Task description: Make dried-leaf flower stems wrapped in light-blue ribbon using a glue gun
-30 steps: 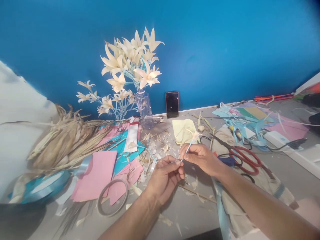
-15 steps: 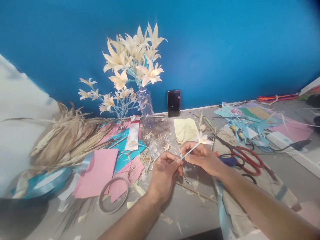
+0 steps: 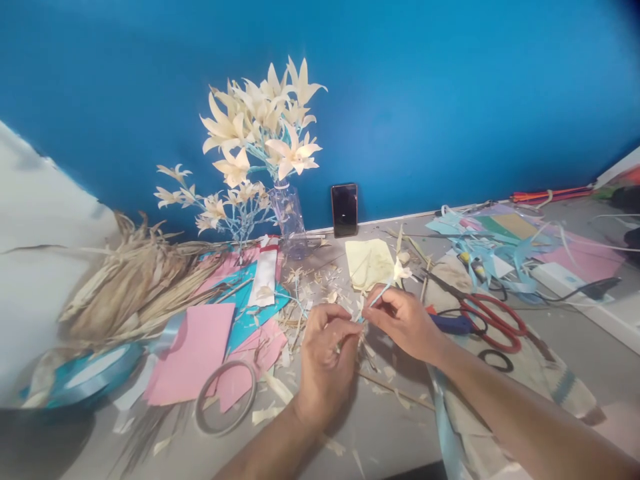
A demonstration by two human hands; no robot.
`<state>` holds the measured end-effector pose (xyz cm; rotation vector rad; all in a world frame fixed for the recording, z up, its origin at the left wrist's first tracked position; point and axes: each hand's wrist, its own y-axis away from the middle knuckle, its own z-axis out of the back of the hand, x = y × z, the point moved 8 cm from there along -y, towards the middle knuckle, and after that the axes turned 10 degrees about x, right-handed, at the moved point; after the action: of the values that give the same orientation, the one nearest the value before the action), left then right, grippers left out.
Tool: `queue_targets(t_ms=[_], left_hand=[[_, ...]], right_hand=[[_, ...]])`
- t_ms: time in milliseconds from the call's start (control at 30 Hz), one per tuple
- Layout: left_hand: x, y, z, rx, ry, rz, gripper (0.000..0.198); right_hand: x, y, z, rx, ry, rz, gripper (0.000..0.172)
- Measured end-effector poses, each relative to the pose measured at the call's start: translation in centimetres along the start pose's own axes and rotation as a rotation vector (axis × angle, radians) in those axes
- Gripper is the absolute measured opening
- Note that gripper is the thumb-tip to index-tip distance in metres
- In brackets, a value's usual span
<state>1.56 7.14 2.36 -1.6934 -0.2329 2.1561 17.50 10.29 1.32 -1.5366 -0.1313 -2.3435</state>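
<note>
My right hand pinches the blue-wrapped stem of a small cream flower, whose bloom tilts up above the fingers. My left hand is at the lower end of that stem, thumb and fingertips pressed together; what lies between them is too small to make out. The hands nearly touch over the scraps. Beyond my left hand a thin blue stem lies among cream petal bits.
A clear bottle of cream flowers stands by the blue wall, beside a phone. Red-handled scissors lie right, a tape ring and pink paper left. Dried husks heap at far left.
My right hand has slid down the stem toward my left hand, and the flower has dropped slightly. My left hand has turned, its fingers raised and more arched. The camera view has shifted slightly.
</note>
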Motion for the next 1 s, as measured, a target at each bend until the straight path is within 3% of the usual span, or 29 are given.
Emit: queue_targets(t_ms=[233,400,533,667,767,867,933,1000], left_hand=[[-1.0,0.1,0.0,0.026,-0.197,-0.161,0.025],[-0.8,0.0,-0.2,0.005,-0.163,-0.141,0.026],[-0.6,-0.1,-0.3,0.016,-0.042,-0.085,0.023],[0.3,-0.5,0.0,0.009,0.189,0.083,0.009],[2.4,-0.6,0.1,-0.028,0.417,0.313,0.016],[4.2,-0.2,-1.9,0.101,0.667,0.542,0.022],[4.5,0.1,-3.1,0.199,0.783,0.62,0.023],[4.5,0.2,-3.5,0.226,0.823,0.644,0.024]], right_hand=[[0.8,0.5,-0.1,-0.148,0.203,0.164,0.014],[-0.1,0.3,-0.4,-0.079,0.079,0.044,0.017],[0.3,0.3,0.1,-0.115,0.03,0.032,0.013],[0.5,0.3,0.2,-0.122,0.043,0.071,0.009],[0.5,0.4,0.1,-0.085,0.039,0.074,0.007],[0.5,0.5,0.0,-0.057,0.037,0.08,0.005],[0.4,0.5,0.1,-0.053,0.027,0.071,0.006],[0.3,0.5,0.1,-0.037,-0.006,0.064,0.009]])
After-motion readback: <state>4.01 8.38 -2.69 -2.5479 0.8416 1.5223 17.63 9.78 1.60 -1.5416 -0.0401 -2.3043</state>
